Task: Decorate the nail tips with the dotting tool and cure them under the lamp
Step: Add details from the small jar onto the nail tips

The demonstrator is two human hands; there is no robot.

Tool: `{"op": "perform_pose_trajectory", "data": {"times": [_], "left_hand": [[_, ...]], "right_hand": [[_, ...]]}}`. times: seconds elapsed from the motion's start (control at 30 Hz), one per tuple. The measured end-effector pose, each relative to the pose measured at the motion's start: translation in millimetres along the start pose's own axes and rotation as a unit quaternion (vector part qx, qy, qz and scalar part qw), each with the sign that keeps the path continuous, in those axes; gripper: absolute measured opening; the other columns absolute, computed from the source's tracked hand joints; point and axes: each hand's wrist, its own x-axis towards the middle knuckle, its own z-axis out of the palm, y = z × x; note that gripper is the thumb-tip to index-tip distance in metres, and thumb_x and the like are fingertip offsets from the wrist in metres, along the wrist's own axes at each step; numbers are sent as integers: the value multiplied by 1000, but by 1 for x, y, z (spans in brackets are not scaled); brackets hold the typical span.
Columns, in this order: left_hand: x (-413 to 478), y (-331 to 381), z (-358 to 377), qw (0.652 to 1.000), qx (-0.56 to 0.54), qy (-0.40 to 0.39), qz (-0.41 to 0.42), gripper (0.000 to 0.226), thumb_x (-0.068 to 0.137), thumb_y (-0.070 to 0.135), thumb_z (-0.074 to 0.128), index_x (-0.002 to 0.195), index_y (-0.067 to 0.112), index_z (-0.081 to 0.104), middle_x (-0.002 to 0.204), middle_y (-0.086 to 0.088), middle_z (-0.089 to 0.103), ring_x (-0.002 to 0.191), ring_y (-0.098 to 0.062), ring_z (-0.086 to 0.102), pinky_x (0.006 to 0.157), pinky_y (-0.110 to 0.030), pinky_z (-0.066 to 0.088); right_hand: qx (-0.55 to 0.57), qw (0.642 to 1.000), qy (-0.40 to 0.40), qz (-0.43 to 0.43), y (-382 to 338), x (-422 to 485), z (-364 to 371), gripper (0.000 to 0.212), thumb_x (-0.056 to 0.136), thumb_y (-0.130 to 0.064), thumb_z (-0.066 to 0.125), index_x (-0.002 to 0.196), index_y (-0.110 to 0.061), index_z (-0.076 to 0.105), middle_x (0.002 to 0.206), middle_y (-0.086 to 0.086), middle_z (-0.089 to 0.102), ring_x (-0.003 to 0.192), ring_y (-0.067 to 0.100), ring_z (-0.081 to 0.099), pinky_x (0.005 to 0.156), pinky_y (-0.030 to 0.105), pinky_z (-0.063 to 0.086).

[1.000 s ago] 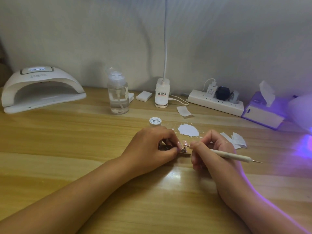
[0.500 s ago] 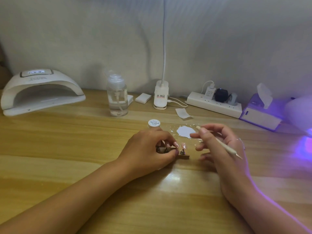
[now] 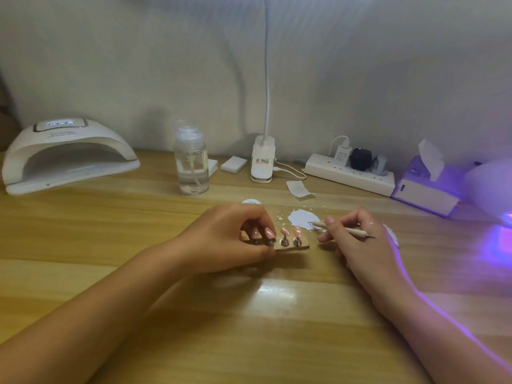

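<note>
A: What is different from half a second back?
B: The right hand (image 3: 357, 239) is lowering the slim cream dotting tool (image 3: 343, 230); its far end is now touching the white paint blot (image 3: 303, 218) on the wooden table (image 3: 83, 245).
A: And the grips?
B: Thumb and fingers are pinching the tool. The left hand (image 3: 230, 236) is curling over the pale wooden holder strip (image 3: 293, 247), gripping and hiding its left half.
A: The pink nail tips (image 3: 297, 231)?
B: Two are standing exposed on metal pegs (image 3: 297, 241), just beside the tool. The white arched curing lamp (image 3: 69, 153) is sitting far left, well apart.
</note>
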Motion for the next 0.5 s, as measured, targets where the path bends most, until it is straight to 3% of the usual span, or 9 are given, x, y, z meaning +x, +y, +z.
{"op": "perform_pose_trajectory", "data": {"times": [0.37,0.5], "left_hand": [[0,-11,15,992,41,108,-49,20,74,31,82,85,33,66,73,15,60,69,8,53,59,-9,36],[-1,-17,16,990,13,128,-51,12,77,31,79,85,32,70,72,14,62,65,0,52,61,-17,37]], "right_hand": [[17,1000,-3,9,-4,-2,0,17,92,-30,64,83,-18,59,73,-10,75,50,-5,58,63,29,39],[50,998,20,10,-4,0,2,13,94,-30,60,86,-19,58,77,-8,76,49,0,59,48,22,43]]}}
